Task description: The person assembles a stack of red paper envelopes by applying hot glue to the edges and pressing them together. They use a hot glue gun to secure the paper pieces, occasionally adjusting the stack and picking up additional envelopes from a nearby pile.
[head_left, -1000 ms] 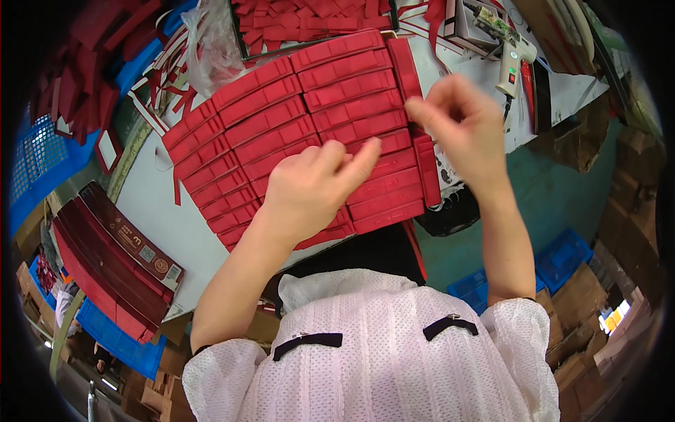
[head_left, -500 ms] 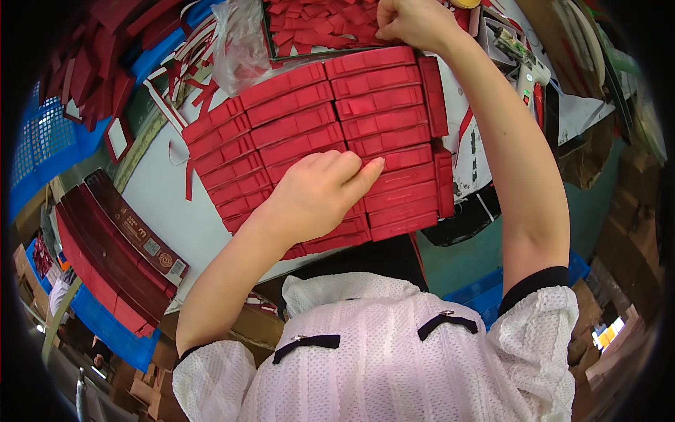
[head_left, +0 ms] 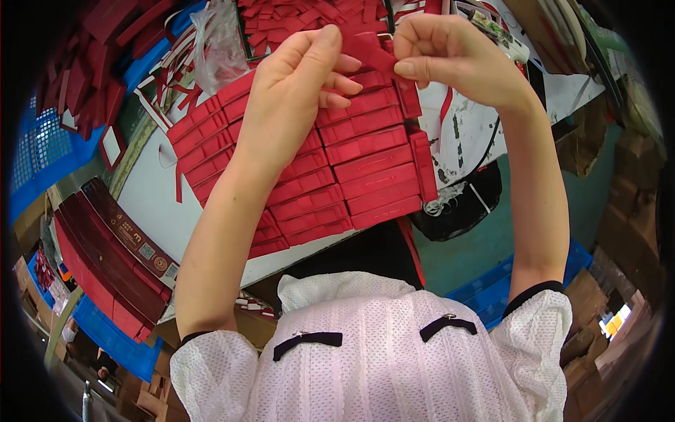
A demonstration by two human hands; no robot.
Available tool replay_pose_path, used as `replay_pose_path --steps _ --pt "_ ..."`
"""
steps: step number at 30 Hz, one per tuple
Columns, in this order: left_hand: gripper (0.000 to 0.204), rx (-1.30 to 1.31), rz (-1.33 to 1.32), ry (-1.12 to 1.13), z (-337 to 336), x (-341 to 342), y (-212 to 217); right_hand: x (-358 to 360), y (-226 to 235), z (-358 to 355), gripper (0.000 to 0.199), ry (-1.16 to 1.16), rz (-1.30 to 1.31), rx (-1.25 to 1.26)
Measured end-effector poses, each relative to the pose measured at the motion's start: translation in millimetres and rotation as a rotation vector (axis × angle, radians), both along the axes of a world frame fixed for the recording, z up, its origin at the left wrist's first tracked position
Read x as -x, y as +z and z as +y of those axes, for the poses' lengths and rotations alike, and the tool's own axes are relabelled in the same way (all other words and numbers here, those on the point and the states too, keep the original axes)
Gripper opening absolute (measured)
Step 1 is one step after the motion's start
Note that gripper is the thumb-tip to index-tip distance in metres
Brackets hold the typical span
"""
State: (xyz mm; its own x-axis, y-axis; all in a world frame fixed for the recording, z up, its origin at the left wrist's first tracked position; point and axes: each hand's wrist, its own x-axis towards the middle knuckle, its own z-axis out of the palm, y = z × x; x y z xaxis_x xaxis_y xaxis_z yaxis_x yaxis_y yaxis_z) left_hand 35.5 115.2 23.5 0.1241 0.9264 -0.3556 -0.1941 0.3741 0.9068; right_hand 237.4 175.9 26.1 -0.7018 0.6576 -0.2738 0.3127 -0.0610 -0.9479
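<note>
A red ribbon piece is pinched between the thumb and fingers of my right hand, above the far right part of the box rows. My left hand hovers just left of it, fingers apart, with nothing clearly in them. Below both hands lie close-packed rows of flat red boxes on a white table, many with a raised band across the front. The left forearm hides some of them. Behind the hands is a dark-edged tray of loose red ribbon pieces.
A clear plastic bag and white and red strips lie left of the tray. Dark red boxes fill a blue crate at far left. Long maroon cartons lie at the left edge. A small tool lies at far right.
My right hand has come back from the tray with a red ribbon piece. My left hand has risen off the boxes toward it. The boxes sit slightly further left in view.
</note>
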Motion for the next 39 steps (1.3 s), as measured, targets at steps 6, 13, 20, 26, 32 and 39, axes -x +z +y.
replay_pose_path --steps 6,13,20,26,32,39 --pt "0.018 -0.022 0.16 -0.1 -13 -7 0 -9 4 -25 0.01 -0.011 0.005 0.066" --pt "0.019 -0.012 0.258 -0.127 -35 -11 1 -17 6 -44 0.008 -0.047 0.165 0.129" --pt "0.019 0.028 0.269 -0.176 -45 -16 7 -26 0 -58 0.01 -0.085 0.153 0.157" --pt "0.014 -0.143 0.396 -0.107 -58 -4 -4 -88 -5 -69 0.004 -0.135 -0.058 0.253" --pt "0.012 -0.238 0.509 -0.004 -49 25 -14 -146 -16 -81 0.007 0.105 -0.621 0.171" --pt "0.007 -0.383 0.676 -0.084 -42 32 -25 -69 -20 -40 0.011 -0.015 -0.618 -0.512"
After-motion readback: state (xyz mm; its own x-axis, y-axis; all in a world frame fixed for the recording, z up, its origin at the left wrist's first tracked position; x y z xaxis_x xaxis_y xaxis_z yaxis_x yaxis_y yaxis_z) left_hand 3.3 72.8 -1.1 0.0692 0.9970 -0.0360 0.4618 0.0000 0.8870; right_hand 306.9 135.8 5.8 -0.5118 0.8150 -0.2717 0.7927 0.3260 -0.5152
